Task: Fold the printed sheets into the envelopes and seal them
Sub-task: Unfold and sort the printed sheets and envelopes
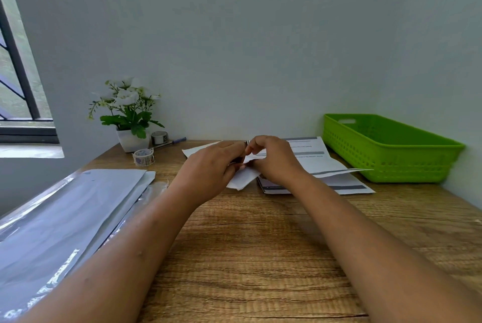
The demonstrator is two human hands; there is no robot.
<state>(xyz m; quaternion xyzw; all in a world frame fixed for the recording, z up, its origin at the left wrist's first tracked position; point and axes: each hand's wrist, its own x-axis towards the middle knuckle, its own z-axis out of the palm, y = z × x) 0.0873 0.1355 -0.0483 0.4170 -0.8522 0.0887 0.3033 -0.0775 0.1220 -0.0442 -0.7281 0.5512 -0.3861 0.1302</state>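
Two forearms reach up from the bottom of the frame across the wooden table [260,257]. At lower left, beside the left arm, a stack of pale envelopes [78,200] lies flat in glossy wrap. The wrap looks slick to me, so an envelope would likely slide out more easily than it lifts.

At the centre of the frame the left hand [212,166] and right hand [275,161] meet over a small white paper [243,179]. Both hands have their fingers curled in and are pinching it along its upper part, and its lower corner dips toward the table. I cannot tell whether it is a folded sheet or an envelope with a sheet going in.

It is surely light and thin. It would be limp if held by one corner, and it would crease wherever it is pressed. I would take it by two edges close to the fold and keep the pinch gentle, so it stays square and does not crumple.

Just right of the right hand, the printed sheets [331,163] lie overlapped, one with its far edge lifted off the others. Left of centre, a tape roll [143,157] stands near the table's back edge. A green basket [391,148] sits at the right against the wall, and a potted plant [127,114] stands further back on the left.
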